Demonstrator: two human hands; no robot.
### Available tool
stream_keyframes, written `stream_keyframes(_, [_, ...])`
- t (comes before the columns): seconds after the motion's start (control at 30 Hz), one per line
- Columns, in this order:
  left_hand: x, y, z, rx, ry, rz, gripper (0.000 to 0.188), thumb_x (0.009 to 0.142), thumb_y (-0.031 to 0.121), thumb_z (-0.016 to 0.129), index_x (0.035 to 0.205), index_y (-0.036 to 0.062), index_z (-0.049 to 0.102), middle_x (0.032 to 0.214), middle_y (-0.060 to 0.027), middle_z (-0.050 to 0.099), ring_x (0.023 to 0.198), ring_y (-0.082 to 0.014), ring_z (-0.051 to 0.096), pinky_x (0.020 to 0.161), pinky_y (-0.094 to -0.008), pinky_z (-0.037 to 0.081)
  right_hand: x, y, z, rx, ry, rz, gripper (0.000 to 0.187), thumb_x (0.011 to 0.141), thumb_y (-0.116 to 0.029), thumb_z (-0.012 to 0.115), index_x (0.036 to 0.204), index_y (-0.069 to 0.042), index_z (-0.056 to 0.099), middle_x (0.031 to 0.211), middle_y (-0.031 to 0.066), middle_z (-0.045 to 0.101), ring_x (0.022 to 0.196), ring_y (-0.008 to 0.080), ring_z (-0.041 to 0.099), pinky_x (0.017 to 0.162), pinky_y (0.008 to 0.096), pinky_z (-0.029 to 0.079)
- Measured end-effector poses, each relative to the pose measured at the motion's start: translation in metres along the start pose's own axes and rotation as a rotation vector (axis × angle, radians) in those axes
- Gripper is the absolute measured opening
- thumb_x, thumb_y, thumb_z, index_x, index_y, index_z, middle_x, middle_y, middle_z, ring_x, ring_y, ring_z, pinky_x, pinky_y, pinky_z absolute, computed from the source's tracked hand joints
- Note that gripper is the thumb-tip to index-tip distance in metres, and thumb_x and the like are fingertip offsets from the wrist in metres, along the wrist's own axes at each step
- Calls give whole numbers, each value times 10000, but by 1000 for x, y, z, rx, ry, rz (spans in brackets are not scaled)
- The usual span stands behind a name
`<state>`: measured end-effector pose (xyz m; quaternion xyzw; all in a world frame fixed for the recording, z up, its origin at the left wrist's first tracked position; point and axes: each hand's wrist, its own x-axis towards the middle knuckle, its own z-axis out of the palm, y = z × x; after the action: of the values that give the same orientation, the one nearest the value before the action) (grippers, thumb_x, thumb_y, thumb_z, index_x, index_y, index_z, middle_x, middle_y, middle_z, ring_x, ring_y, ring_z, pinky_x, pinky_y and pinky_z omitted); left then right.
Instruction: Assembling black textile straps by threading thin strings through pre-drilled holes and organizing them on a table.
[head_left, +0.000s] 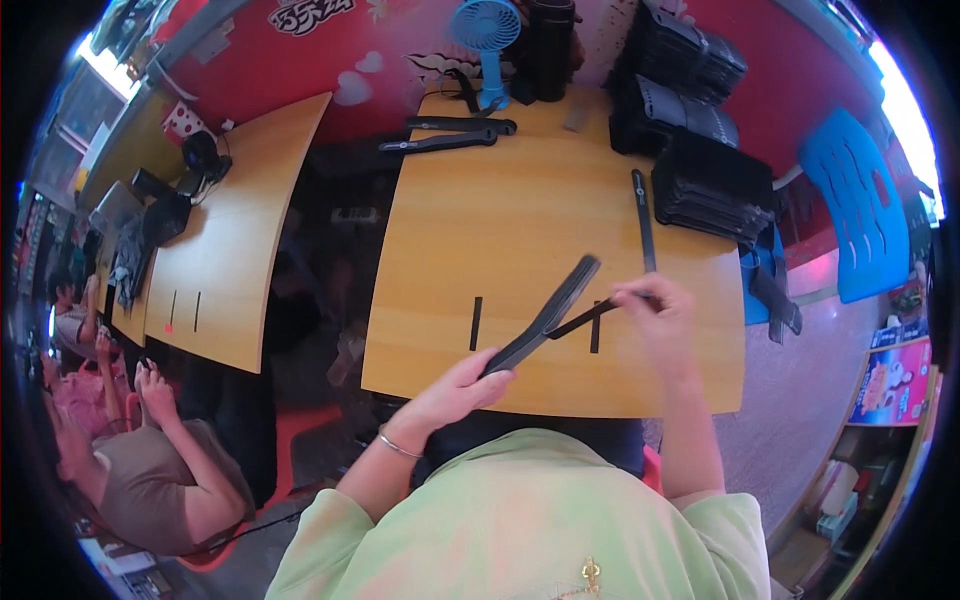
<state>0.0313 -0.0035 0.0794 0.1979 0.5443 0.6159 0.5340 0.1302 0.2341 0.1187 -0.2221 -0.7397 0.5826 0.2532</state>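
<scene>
My left hand (452, 395) grips the near end of a bundle of flat black straps (560, 305), held tilted above the wooden table (440, 230). To its right, my right hand (655, 305) pinches a narrow black strip (580, 321) that runs down to the middle of the bundle. Whether the strip goes around behind the straps is hidden. Below the hands, a short dark strip (476, 324) and another dark strip (596, 330) lie on the table. A single black strap (642, 215) lies just beyond my right hand.
Stacked black pieces (712, 185) fill the table's right edge. Further black straps (440, 142) lie at the back left, near a blue fan (488, 45). A blue chair (850, 215) stands right. Across a gap on the left is another table (225, 260), with a seated person (170, 475) beside it.
</scene>
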Motion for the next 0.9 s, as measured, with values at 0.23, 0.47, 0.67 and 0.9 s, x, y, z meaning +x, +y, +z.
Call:
stream_keyframes(0.23, [-55, -12, -69, 58, -165, -160, 155, 939, 180, 507, 960, 31, 472, 696, 61, 366, 588, -22, 313, 490, -171, 272, 27, -21, -54, -237, 89, -100, 67, 804, -40, 672, 866, -16, 678, 693, -74, 573, 568, -9, 344, 502, 163, 265])
stream_keyframes(0.47, [-93, -20, -102, 86, -96, -141, 156, 931, 162, 513, 971, 15, 483, 687, 52, 387, 555, -36, 320, 488, -181, 286, 70, -62, -50, -340, 426, -384, 58, 820, -42, 657, 863, -3, 658, 786, -23, 623, 660, 32, 438, 591, 173, 336])
stream_keyframes(0.67, [-76, -25, -87, -141, 167, -33, 196, 966, 189, 399, 966, 12, 484, 650, -1, 428, 560, -81, 390, 502, -208, 315, 81, -61, -38, -670, 185, -800, 156, 703, 25, 705, 841, -39, 671, 769, 57, 644, 670, 149, 603, 582, 242, 461])
stream_keyframes(0.9, [-5, -11, -29, -491, 91, 222, 288, 971, 268, 335, 1041, 22, 468, 703, -52, 478, 604, -123, 435, 531, -237, 336, 56, 71, -22, -955, -120, -609, 116, 742, -130, 683, 854, -121, 655, 920, 42, 660, 816, 214, 635, 675, 315, 513])
